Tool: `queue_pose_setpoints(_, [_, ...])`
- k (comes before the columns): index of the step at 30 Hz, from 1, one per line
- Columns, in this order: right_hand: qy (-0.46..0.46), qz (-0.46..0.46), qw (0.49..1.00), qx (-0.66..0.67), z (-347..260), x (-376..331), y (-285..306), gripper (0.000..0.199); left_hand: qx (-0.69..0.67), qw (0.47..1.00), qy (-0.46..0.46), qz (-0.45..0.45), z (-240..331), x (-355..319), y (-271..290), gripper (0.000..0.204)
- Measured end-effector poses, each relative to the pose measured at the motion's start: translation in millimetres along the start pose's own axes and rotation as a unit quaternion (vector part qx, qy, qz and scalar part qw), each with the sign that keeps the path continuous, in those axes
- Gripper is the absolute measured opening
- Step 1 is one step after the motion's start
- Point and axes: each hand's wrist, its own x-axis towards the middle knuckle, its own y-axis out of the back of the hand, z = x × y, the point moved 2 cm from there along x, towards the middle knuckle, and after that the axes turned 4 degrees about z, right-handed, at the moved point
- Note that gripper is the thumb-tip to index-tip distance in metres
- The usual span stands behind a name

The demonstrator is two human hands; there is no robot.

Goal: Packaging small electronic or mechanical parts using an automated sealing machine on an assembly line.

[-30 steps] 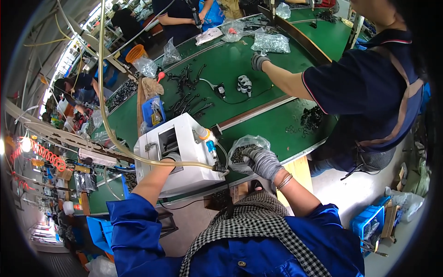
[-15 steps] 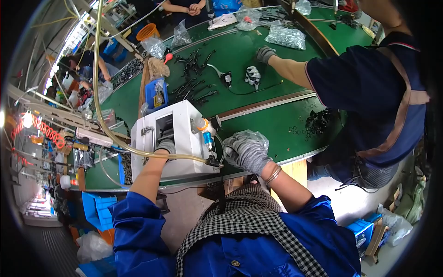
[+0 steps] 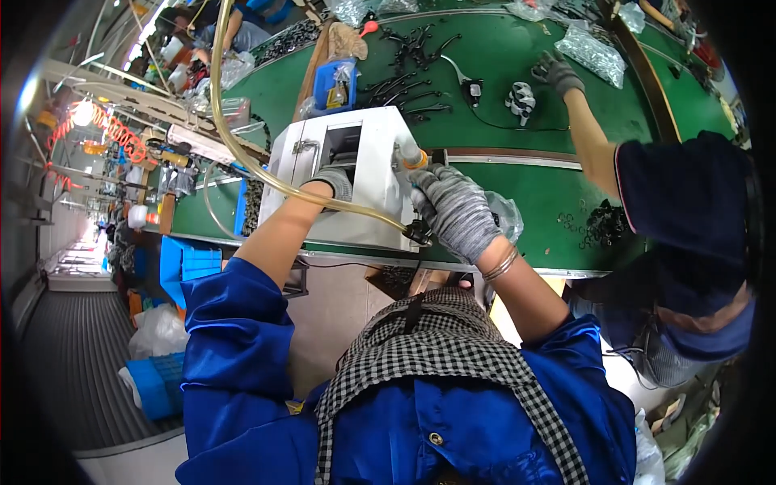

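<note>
A white box-shaped machine [image 3: 376, 206] stands at the near edge of the green table, with an opening in its top. My left hand [image 3: 335, 182], in a grey knit glove, reaches into that opening; its fingertips are hidden inside. My right hand [image 3: 459, 208], gloved alike, is closed around the blue air valve on the machine's right side and covers it. Just above the fingers shows an orange-yellow fitting [image 3: 416, 159]. A clear yellowish hose [image 3: 323, 200] arches over my left wrist to a black connector [image 3: 418, 233] below my right hand.
Black levers [image 3: 404, 93] lie beyond the machine, beside a blue bin [image 3: 334, 85]. A clear plastic bag [image 3: 505, 214] sits right of my right hand. At the right a co-worker's gloved hand [image 3: 558, 73] reaches over the table near a silver-and-black part [image 3: 520, 103]. Black rings [image 3: 605, 224] are heaped nearer.
My right hand has moved from beside the blue valve onto it, hiding it. My left hand stays in the opening. The whole view has shifted, and the co-worker's hand has opened out.
</note>
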Motion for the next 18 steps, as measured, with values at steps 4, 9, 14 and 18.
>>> queue_pose_setpoints(4, [0.031, -0.005, 0.999, -0.017, -13, 16, -6, 0.023, 0.051, 0.998, 0.005, 0.02, -13, -10, 2, 0.041])
queue_pose_setpoints(9, [0.045, 0.014, 0.999, -0.016, -8, 17, -11, 0.022, 0.008, 0.994, 0.107, -0.01, 43, 10, 21, 0.045])
queue_pose_setpoints(14, [0.023, -0.005, 0.999, -0.025, -5, 15, -8, 0.021, -0.193, 0.899, 0.367, -0.143, 145, 68, 74, 0.068])
queue_pose_setpoints(18, [0.039, -0.005, 0.999, -0.024, -12, 15, -8, 0.021, 0.413, 0.892, 0.179, -0.044, 86, 27, 69, 0.052])
